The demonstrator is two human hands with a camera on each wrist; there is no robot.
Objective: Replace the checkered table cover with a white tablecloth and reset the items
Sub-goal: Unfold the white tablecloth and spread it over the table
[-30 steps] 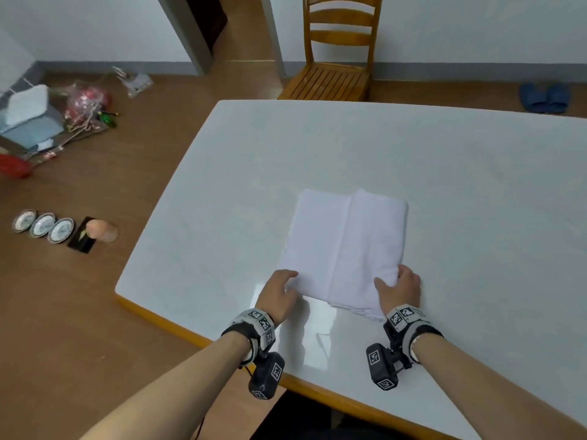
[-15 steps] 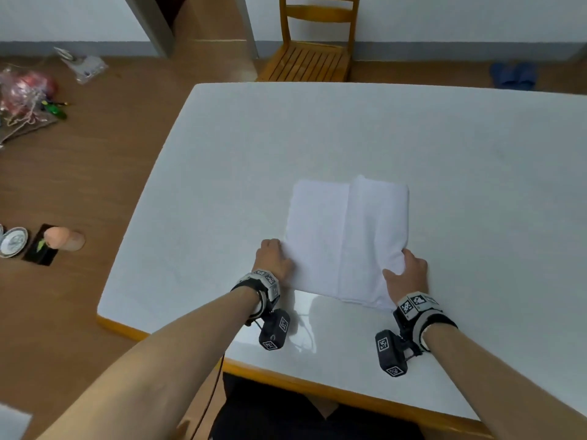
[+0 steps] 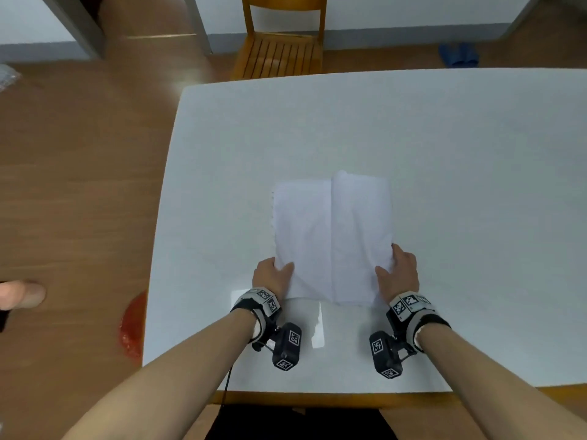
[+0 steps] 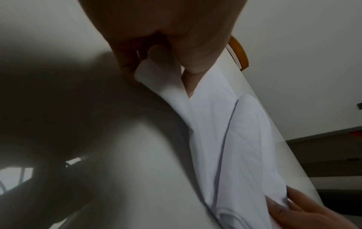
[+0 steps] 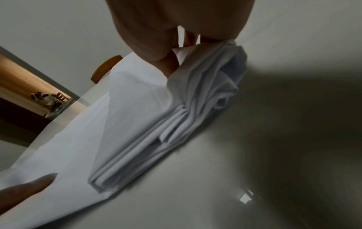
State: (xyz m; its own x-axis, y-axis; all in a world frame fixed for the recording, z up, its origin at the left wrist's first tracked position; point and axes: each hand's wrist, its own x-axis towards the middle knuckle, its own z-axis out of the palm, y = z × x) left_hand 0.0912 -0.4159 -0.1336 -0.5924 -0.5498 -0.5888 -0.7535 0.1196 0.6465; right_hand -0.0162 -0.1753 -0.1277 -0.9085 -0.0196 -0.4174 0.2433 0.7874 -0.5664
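Head view, cloth: the folded white tablecloth [image 3: 332, 239] lay on the bare white surface [image 3: 444, 154], just past the near edge, a fold line running from 12 to 6 o'clock.
Head view, hands: the left hand [image 3: 271, 276] pinched its 7 o'clock corner; the right hand [image 3: 398, 271] pinched the 5 o'clock corner.
Head view, surroundings: a wooden chair [image 3: 279, 42] stood at 12 o'clock beyond the surface.
Left wrist view: thumb and fingers [image 4: 125, 62] clamped a thin edge of the cloth.
Right wrist view: the fingers [image 5: 188, 38] gripped a thicker stack of layers, bunched at the corner.
Handling: likely light, soft and limp, layers sliding apart easily; the two near corners look the best hold for shaking it open.
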